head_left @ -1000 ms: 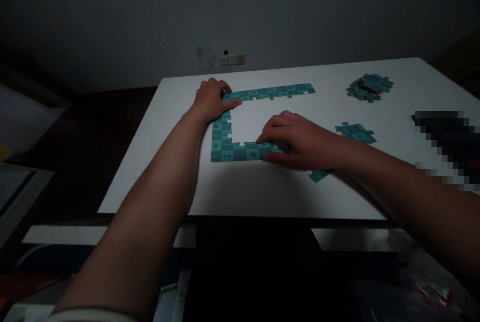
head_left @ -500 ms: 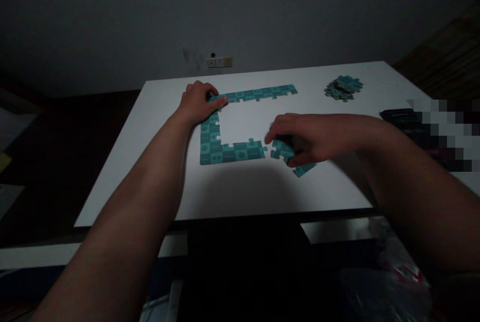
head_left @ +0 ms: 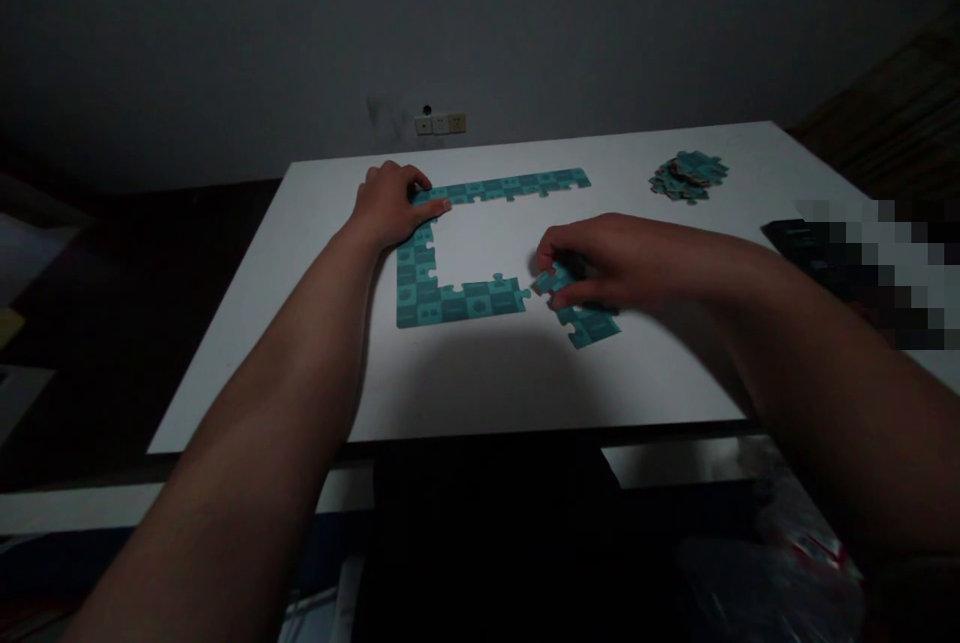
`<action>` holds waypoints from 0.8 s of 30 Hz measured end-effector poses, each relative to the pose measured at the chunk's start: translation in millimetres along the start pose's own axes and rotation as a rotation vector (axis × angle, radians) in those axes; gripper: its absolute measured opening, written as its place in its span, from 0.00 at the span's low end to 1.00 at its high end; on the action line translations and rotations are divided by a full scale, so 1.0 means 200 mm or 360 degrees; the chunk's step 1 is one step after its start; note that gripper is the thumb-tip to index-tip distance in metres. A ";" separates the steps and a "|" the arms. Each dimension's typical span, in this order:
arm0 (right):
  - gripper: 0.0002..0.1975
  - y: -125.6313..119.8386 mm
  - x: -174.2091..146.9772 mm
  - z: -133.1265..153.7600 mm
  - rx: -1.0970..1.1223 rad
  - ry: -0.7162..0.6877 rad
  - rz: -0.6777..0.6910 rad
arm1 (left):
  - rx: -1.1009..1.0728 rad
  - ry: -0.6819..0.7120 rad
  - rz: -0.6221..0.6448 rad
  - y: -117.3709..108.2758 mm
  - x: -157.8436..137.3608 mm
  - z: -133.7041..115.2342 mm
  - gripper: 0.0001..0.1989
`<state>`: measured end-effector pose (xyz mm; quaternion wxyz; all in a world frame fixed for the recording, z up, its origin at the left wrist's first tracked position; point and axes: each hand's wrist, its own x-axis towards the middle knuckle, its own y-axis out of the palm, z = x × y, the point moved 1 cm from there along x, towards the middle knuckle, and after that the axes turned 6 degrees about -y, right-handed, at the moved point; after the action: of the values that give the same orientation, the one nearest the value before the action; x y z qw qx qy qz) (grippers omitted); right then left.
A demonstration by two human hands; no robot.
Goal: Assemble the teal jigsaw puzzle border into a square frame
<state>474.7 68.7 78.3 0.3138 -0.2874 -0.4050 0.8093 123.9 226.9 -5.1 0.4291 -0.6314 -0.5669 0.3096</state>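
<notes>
A teal chequered jigsaw border lies flat, joined along its far, left and near sides. My left hand rests on its far left corner, thumb stretched over the inner edge and thumb and forefinger apart. To the right, my right hand pinches a small teal puzzle piece between thumb and fingers, slightly tilted, close to the knob at the border's near right end. Another teal puzzle piece lies on the table under that hand, at an angle to the border. The fingers partly cover both pieces.
A heap of loose puzzle pieces sits at the far right of the white table. A dark flat packet lies by the right edge, partly blurred out. Wall sockets show behind; a clear plastic bag is below right.
My right hand has closed its pinch on the small piece and turned it, lifting it slightly. The piece beneath has shifted a little left. My left hand stays on the corner.
</notes>
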 end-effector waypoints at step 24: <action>0.22 0.04 0.04 0.07 0.0151 -0.0086 -0.0209 | -0.0148 -0.0022 -0.0066 -0.01 0.01 0.02 0.20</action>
<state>457.5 63.4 77.0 0.3683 -0.2230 -0.3927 0.8127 118.8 228.8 -4.5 0.4017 -0.6366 -0.5965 0.2785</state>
